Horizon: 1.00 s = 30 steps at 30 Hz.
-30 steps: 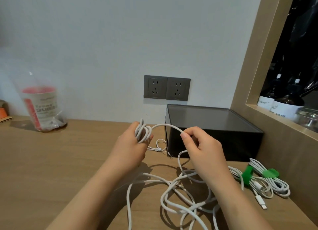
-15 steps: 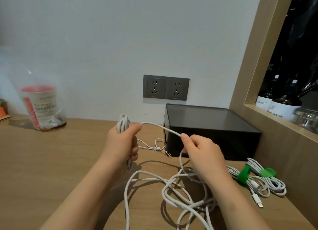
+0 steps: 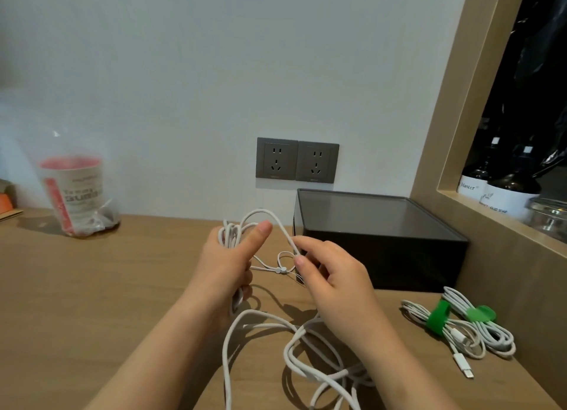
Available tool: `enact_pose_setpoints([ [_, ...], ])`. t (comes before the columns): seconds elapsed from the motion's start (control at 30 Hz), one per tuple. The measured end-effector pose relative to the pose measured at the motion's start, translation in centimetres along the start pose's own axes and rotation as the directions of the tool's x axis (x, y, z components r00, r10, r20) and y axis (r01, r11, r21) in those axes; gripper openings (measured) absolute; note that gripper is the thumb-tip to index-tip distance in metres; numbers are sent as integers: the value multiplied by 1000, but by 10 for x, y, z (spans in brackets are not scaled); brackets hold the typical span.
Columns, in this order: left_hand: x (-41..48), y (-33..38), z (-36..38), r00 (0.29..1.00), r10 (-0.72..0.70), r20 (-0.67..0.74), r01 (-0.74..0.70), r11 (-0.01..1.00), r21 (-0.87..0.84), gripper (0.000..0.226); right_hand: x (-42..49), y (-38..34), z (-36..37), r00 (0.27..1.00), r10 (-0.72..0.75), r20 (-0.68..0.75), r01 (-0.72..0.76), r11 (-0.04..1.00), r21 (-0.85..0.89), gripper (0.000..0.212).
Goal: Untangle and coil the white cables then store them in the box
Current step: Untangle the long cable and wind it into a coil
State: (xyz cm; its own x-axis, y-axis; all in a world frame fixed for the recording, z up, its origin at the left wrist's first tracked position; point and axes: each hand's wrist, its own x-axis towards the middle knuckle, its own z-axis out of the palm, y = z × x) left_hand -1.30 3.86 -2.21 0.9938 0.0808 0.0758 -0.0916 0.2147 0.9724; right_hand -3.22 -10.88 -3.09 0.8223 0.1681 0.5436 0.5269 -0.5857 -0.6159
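My left hand (image 3: 228, 264) grips a partly wound coil of white cable (image 3: 230, 233), thumb raised. From the coil a strand arches right to my right hand (image 3: 329, 274), which pinches it between thumb and forefinger. The rest of this cable lies in loose tangled loops (image 3: 306, 357) on the wooden desk below my hands. A thin white earphone-like wire (image 3: 280, 269) lies behind my hands. The dark box (image 3: 380, 244), lid shut, stands at the back right against the wall.
Two coiled white cables bound with green ties (image 3: 457, 327) lie right of my hands beside a wooden cabinet side (image 3: 506, 274). A cup in a clear plastic bag (image 3: 75, 195) stands back left. Two wall sockets (image 3: 297, 159) sit above the box. Bottles stand in the cabinet.
My left hand swung out to the left with the coil, then came back with another loop laid over it. My right hand slid along the strand and rose slightly.
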Motion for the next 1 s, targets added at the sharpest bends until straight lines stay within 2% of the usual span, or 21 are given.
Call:
enact_pose_setpoints([
  [0.1, 0, 0, 1, 1000, 4, 1, -4, 1000, -28, 56, -1, 3, 1, 1000, -26, -15, 26, 1000, -5, 26],
  [0.23, 3, -1, -1, 999, 8, -50, -13, 993, -116, 63, -6, -3, 15, 986, -151, 74, 156, 985, -69, 28],
  [0.33, 6, -2, -2, 996, 48, -74, -57, 990, -133, 58, -6, -6, 21, 976, -201, 87, 211, 970, -121, 36],
  [0.43, 7, -4, -3, 993, 67, -100, -78, 990, -116, 42, -8, -6, 21, 969, -221, 106, 236, 959, -156, 39],
  [0.53, 10, -6, -5, 977, 88, -196, -104, 992, -75, 27, -9, -9, 21, 963, -223, 151, 245, 959, -145, 41],
  [0.67, 17, -5, -10, 964, 73, -256, -133, 966, -222, 24, -8, -13, 22, 935, -205, 290, 252, 958, -135, 30],
  [0.77, 22, -2, -12, 977, 4, -212, -99, 894, -436, 23, -5, -13, 15, 923, -129, 363, 194, 970, -149, 27],
  [0.87, 24, 2, -15, 984, -121, -135, -3, 733, -680, 25, -3, -7, 4, 946, -3, 325, 56, 987, -153, 23],
  [1.0, 25, 5, -16, 978, -205, 46, 154, 549, -822, 30, 0, 1, -8, 972, 140, 189, -94, 968, -233, 51],
])
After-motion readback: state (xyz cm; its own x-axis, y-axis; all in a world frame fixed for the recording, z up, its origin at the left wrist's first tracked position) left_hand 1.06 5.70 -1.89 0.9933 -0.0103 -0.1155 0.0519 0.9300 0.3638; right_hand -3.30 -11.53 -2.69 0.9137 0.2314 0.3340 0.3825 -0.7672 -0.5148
